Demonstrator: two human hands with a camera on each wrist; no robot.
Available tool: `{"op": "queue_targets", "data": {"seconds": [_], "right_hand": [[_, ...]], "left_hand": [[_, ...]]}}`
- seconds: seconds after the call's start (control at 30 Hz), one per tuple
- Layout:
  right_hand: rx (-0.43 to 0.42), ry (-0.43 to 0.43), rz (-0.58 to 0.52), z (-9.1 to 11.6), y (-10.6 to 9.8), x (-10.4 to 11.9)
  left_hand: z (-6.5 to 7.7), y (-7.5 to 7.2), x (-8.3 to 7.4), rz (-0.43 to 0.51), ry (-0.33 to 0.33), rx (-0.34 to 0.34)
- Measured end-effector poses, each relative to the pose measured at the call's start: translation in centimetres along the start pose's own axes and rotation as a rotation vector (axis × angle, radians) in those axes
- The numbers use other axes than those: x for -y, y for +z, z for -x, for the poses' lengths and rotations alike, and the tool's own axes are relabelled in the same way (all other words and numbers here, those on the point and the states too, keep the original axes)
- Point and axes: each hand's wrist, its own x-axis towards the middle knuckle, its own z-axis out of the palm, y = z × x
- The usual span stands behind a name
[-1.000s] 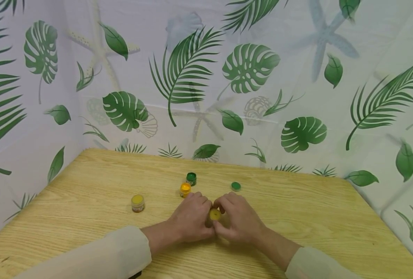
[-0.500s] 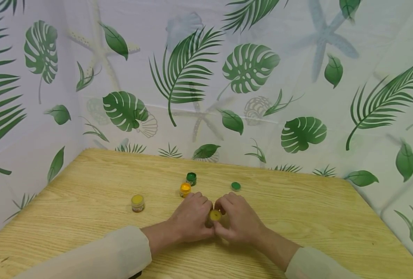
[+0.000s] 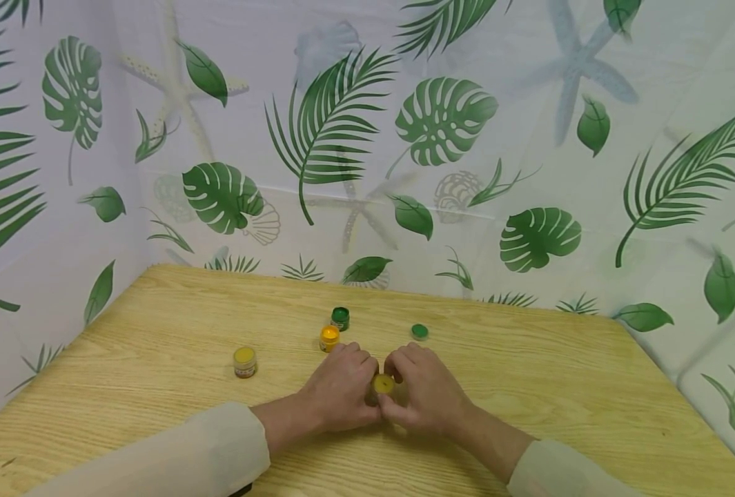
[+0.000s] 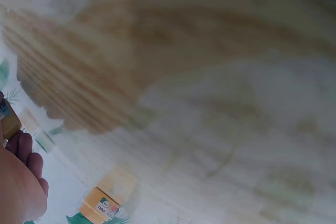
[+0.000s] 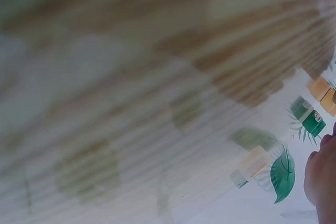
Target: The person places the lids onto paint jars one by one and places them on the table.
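Change slight: right hand [image 3: 426,390] has shifted marginally, its thumb and fingers pinching a small round jar with a dull-yellow top [image 3: 383,384]. Left hand [image 3: 342,390], unmoved, holds the jar's opposite side. Top, apparently a lid, remains on; progress judged minimal. Open orange paint jar [image 3: 329,337] stands just beyond left knuckles.

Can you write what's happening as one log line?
left hand + right hand: hold yellow-topped jar | green jar: open | green lid: off
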Motion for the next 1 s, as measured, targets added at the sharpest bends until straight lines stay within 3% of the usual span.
{"op": "queue_targets", "data": {"seconds": [0.43, 0.7, 1.0], "right_hand": [[0.005, 0.040, 0.011, 0.04, 0.01, -0.22], [-0.002, -0.015, -0.077, -0.03, -0.05, -0.26], [0.016, -0.016, -0.078, -0.03, -0.17, -0.18]], "left_hand": [[-0.12, -0.18, -0.18, 0.024, 0.019, 0.038], [-0.11, -0.22, -0.01, 0.047, -0.031, 0.044], [-0.10, -0.16, -0.02, 0.047, -0.021, 0.037]]}}
